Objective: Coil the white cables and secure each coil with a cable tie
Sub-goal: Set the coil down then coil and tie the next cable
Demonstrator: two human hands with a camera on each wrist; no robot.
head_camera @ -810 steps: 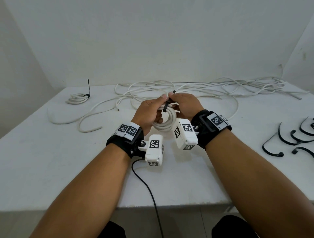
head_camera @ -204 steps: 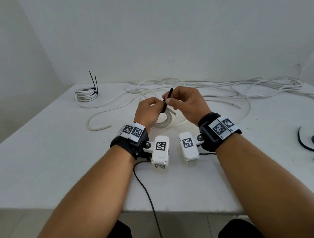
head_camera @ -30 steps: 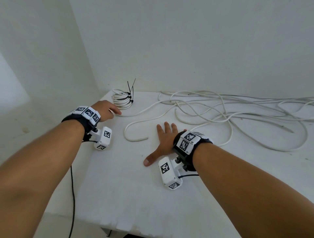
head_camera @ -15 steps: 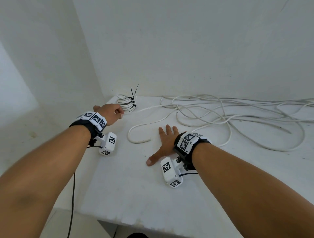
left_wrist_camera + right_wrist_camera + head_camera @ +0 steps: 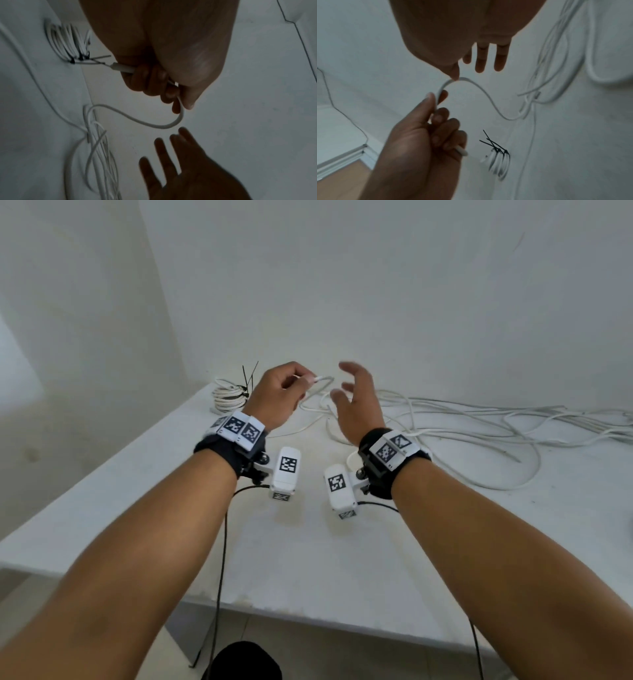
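My left hand [image 5: 291, 392] is raised above the table and grips the end of a loose white cable [image 5: 322, 380]. In the left wrist view the cable [image 5: 154, 125] arches out from between thumb and fingers, with its cut end poking out the other side of the fist. My right hand [image 5: 356, 398] hovers just right of it, open with fingers spread. The right thumb tip sits at the cable's arch [image 5: 464, 79]. Tied white coils [image 5: 227, 398] with black cable ties [image 5: 248, 378] lie at the table's far left corner.
A tangle of loose white cables [image 5: 462, 419] spreads across the back right of the white table [image 5: 308, 559]. Walls close off the back and left. Black cords hang from both wrist cameras over the table's front edge.
My left hand left the tied coils and rose holding a cable end. My right hand lifted off the table, where it lay flat, and moved up beside that cable.
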